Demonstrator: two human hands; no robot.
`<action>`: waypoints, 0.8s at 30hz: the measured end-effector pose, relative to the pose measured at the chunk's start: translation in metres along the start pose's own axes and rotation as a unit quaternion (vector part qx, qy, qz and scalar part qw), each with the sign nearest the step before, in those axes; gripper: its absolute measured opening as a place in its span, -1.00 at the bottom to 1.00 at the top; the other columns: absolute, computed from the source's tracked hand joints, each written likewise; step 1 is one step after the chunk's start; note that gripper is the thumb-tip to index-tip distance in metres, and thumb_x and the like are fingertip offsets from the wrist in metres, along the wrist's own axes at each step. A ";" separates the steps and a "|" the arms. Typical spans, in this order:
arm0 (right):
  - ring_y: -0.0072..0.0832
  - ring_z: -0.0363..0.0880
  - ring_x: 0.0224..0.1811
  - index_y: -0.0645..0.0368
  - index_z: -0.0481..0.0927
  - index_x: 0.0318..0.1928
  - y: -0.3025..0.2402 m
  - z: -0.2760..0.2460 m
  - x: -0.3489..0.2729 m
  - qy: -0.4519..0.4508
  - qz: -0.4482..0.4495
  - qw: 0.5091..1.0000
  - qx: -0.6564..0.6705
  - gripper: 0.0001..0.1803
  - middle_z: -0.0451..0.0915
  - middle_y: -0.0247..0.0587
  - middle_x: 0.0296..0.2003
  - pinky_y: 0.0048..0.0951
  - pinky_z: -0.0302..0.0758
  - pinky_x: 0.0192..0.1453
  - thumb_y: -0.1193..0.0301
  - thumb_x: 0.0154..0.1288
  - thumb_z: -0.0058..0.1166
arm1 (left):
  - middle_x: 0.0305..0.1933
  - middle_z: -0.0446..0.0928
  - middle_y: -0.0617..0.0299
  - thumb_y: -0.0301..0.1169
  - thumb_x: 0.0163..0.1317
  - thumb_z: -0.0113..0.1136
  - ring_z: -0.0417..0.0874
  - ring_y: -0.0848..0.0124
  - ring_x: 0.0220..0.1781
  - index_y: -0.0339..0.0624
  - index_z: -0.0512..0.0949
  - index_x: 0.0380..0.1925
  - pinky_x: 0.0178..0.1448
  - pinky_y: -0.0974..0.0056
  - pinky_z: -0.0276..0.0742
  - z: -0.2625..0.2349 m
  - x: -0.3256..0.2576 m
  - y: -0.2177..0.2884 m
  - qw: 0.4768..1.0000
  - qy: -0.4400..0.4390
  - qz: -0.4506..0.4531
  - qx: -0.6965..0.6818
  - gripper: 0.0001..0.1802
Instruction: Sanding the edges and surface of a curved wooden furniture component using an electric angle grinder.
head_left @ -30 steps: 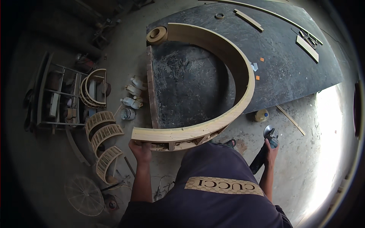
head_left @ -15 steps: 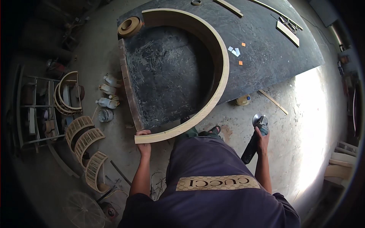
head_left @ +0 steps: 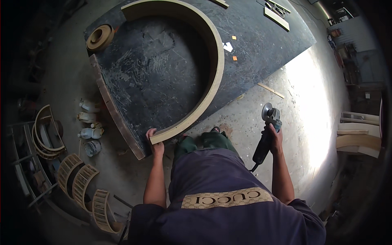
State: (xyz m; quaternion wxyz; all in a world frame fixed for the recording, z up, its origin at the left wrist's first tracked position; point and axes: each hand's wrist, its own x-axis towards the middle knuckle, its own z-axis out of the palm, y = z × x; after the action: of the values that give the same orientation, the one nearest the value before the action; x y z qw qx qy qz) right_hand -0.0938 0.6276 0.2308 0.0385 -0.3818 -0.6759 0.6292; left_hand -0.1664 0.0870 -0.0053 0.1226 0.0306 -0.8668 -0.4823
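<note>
My left hand grips the near end of a large curved wooden panel, bent in a half-round and standing on its edge on a dark worktable. The panel's far end reaches toward the back left of the table. In my right hand is an angle grinder, held by its body out to the right, off the table. Its round disc points away from me and stands apart from the panel. A cord leaves the grinder's lower end.
A roll of brown edging strip lies at the table's left corner. Wood strips rest at the far right. Plastic bottles and slatted curved frames stand on the floor at left. More curved wooden pieces are stacked at right.
My view has turned, so the table sits further left. The panel's near end has shifted off the table's corner, my left hand still on it. The grinder has come up a little.
</note>
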 end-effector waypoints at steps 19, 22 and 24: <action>-0.06 0.85 -0.15 0.36 0.46 0.37 0.067 0.104 0.223 -0.237 0.201 0.816 0.488 0.00 0.76 0.17 0.00 -0.14 0.88 -0.06 -0.41 0.49 0.05 | 0.26 0.53 0.04 -0.22 0.47 0.40 0.66 0.24 0.04 -0.24 0.43 0.45 0.16 0.13 0.63 -0.144 -0.110 0.084 0.832 -0.050 -0.541 0.115 -0.34; -0.06 0.85 -0.07 0.36 0.46 0.37 0.069 0.133 0.270 -0.209 0.228 0.743 0.594 0.02 0.76 0.13 0.01 -0.11 0.86 0.03 -0.43 0.47 0.04 | 0.19 0.53 0.09 -0.23 0.49 0.37 0.66 0.30 0.02 -0.27 0.43 0.44 0.11 0.16 0.64 -0.134 -0.090 0.154 0.790 -0.077 -0.590 0.152 -0.37; -0.08 0.84 -0.05 0.36 0.46 0.36 0.069 0.151 0.302 -0.256 0.234 0.693 0.632 0.02 0.76 0.11 0.01 -0.10 0.83 0.07 -0.44 0.46 0.04 | 0.12 0.52 0.17 -0.25 0.52 0.33 0.64 0.36 -0.04 -0.27 0.43 0.43 0.00 0.19 0.65 -0.138 -0.096 0.171 0.813 -0.077 -0.556 0.158 -0.41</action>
State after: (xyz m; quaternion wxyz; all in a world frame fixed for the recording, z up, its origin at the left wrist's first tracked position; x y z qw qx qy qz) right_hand -0.3551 0.6680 0.0101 -0.0528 -0.2377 0.0084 0.9699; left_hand -0.0292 0.0807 0.1910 -0.2398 0.4890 -0.7728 -0.3258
